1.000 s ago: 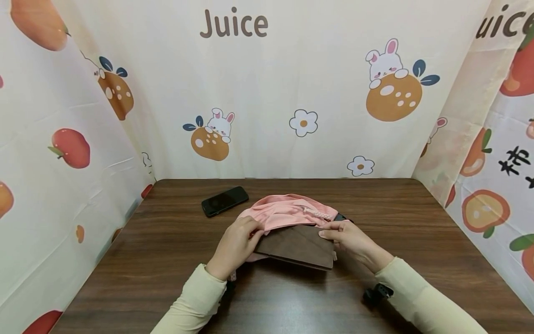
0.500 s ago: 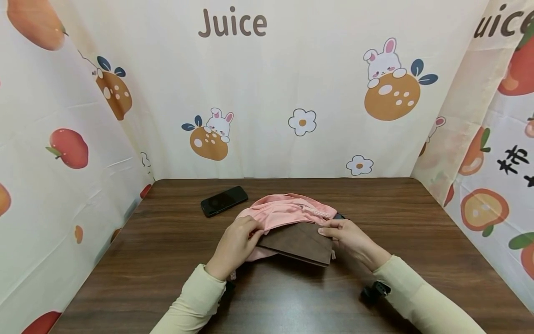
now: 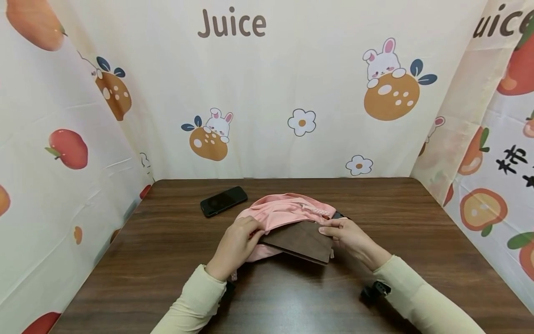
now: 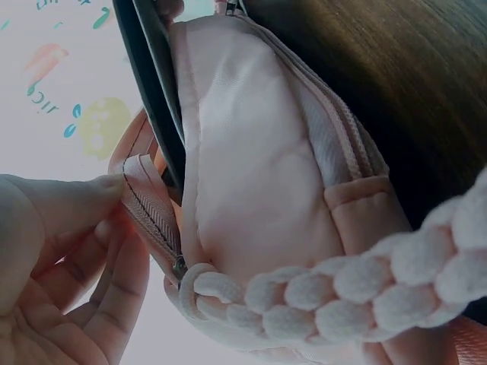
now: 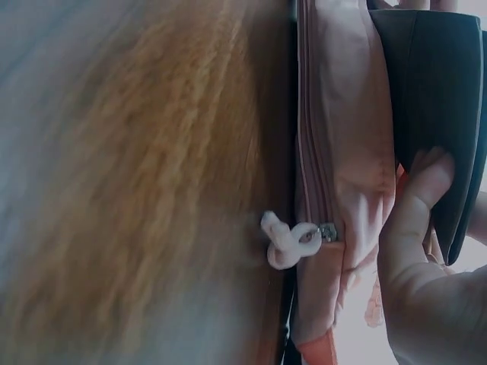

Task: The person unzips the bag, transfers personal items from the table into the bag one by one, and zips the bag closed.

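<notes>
A pink waist bag lies on the table, its zipped opening facing the person. Partway out of that opening sticks a flat brown notebook with a leather-like cover; its inner part is hidden in the bag. My left hand pinches the bag's zipper edge at the left end of the opening. With thumb and fingers, my right hand grips the notebook by its right side. In the right wrist view the thumb presses on the dark cover. A braided cord pull hangs from a zip.
A black phone lies on the wooden table, behind and left of the bag. A black buckle shows at the bag's right end. Printed curtains enclose the back and both sides.
My right hand has pushed the notebook slightly up and left, a little deeper into the bag. More pink fabric shows beneath it. My left hand keeps its place on the zipper edge.
</notes>
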